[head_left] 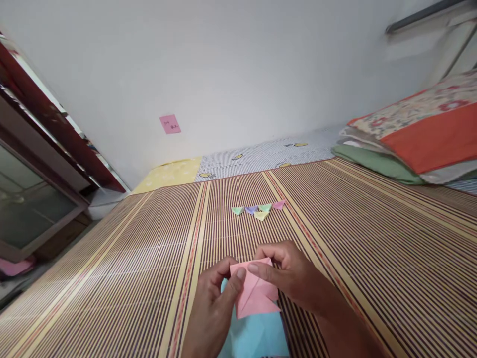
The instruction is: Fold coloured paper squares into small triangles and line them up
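A creased square of pink paper [257, 297] is held up between both hands near the bottom of the head view. My left hand [214, 303] pinches its upper left part, thumb on the near face and fingers behind. At the upper right edge my right hand [288, 273] grips the same sheet, its thumb lying across the top. Below the pink sheet shows blue paper [261, 335], partly covered by it and by my left hand. Farther off on the striped mat [238, 238] lie several small folded paper triangles, among them a yellow one [261, 216] and a pink one [278, 204].
A stack of folded bedding [428, 129] sits at the right. Patterned cloth [253, 156] and yellow cloth [171, 171] line the mat's far edge by the white wall [238, 74]. A pink note [170, 124] is stuck there. A glass-fronted cabinet [33, 199] stands left.
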Demonstrator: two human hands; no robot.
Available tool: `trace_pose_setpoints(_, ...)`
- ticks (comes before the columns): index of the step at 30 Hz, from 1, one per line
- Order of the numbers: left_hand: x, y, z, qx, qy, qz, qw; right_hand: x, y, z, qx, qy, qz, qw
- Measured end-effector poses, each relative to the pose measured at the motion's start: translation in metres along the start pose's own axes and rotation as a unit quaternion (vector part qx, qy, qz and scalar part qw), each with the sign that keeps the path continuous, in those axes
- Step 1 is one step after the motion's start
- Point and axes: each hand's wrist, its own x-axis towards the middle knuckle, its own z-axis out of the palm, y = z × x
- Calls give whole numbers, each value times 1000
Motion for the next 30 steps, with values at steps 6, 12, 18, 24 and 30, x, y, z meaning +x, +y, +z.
trace_pose_setpoints(6, -1, -1, -5, 88, -56, -3, 995, -2, -1, -4, 14, -50, 42, 998)
trace_pose_setpoints(12, -2, 0, 0, 97, -31, 2, 995, -1, 1, -12, 2, 22, -3, 1000)
trace_pose_setpoints(18, 6, -9, 8, -142, 160, -38, 976, 5, 17, -27, 118, 189, -40, 974)
trace_pose_setpoints(24, 15, -9, 20, -279, 318, 34, 905, 11, 8, 12, 195, 57, 22, 979)
trace_pose_setpoints(30, 15, -8, 26, -307, 190, -15, 932, 11, -3, 28, 164, 146, 9, 976)
